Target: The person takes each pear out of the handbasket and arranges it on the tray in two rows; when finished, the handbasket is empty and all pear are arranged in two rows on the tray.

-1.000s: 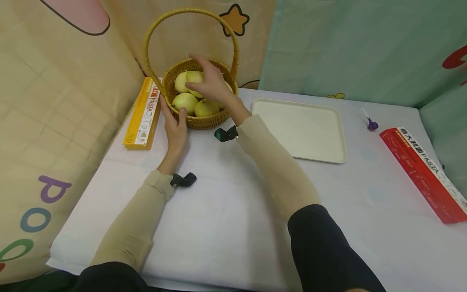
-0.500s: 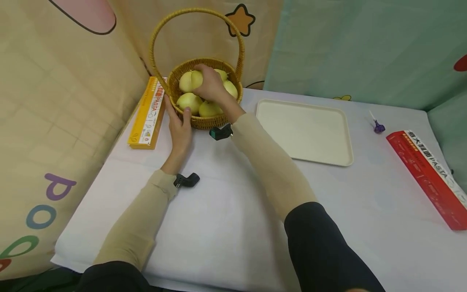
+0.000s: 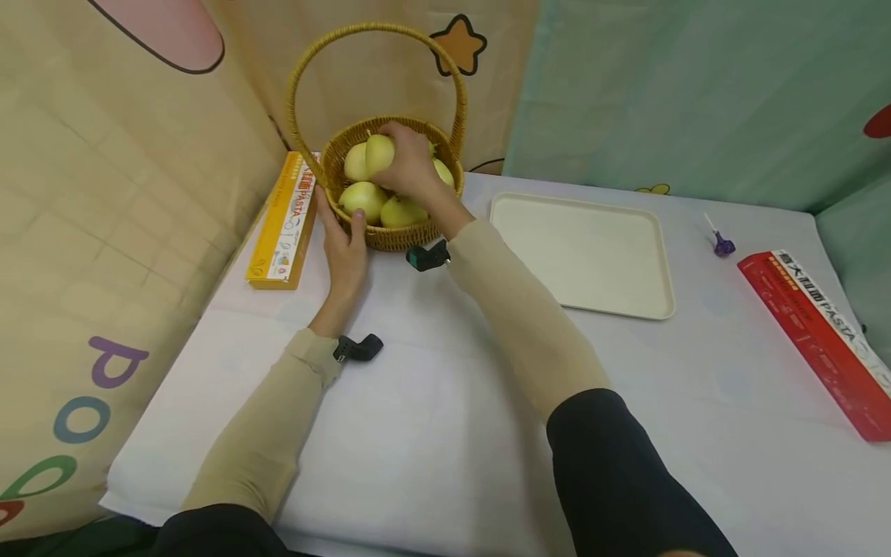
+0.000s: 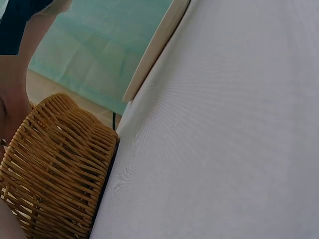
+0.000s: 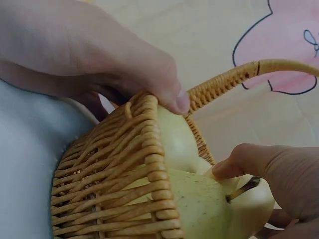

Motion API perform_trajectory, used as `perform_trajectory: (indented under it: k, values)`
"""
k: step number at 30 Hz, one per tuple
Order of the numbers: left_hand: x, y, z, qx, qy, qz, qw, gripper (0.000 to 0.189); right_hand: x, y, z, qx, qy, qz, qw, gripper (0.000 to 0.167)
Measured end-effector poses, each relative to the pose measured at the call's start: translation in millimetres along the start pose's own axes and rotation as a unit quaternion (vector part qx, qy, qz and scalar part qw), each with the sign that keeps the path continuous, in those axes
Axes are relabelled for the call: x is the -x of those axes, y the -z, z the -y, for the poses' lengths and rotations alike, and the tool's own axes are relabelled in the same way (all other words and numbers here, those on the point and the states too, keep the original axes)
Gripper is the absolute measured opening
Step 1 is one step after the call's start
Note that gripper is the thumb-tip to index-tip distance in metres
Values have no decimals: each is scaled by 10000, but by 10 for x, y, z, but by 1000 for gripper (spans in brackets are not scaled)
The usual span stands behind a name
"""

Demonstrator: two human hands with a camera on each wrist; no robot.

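Watching remotely, I see the right hand (image 3: 412, 164), the nearer one, grasping a pear (image 3: 379, 155) just left of its palm inside the wicker basket (image 3: 399, 238); the left hand (image 3: 346, 255) grips its near-left side.

Yellow pasta box (image 3: 283, 223), cream tray (image 3: 585, 255), purple lollipop (image 3: 724, 247) near red pasta box (image 3: 821, 340)

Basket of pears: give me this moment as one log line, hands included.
left hand: holds basket | right hand: grips pear, inside basket | tray: right of basket | yellow box: left of basket
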State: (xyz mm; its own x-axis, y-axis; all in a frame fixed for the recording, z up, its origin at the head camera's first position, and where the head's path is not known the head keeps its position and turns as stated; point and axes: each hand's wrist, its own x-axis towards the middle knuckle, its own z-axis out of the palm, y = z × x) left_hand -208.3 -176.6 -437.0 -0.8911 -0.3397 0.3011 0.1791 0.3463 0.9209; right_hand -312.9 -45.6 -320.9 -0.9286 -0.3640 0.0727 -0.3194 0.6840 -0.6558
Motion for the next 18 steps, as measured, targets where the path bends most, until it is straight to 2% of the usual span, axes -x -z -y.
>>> perform_trajectory:
  k: [9, 16, 18]
  values:
    - [-22, -27, 21, -66, 13, 29, 10000, 83, 298, 227, 5, -880, 199, -759, 9930, 69]
    - [-37, -33, 32, -61, -81, -25, 9999, 84, 620, 419, -138, -1831, 289, -1145, 9760, 66]
    - [-52, -21, 40, -67, -88, -31, 9999, 84, 711, 479, -197, -1942, 304, -1256, 9724, 66]
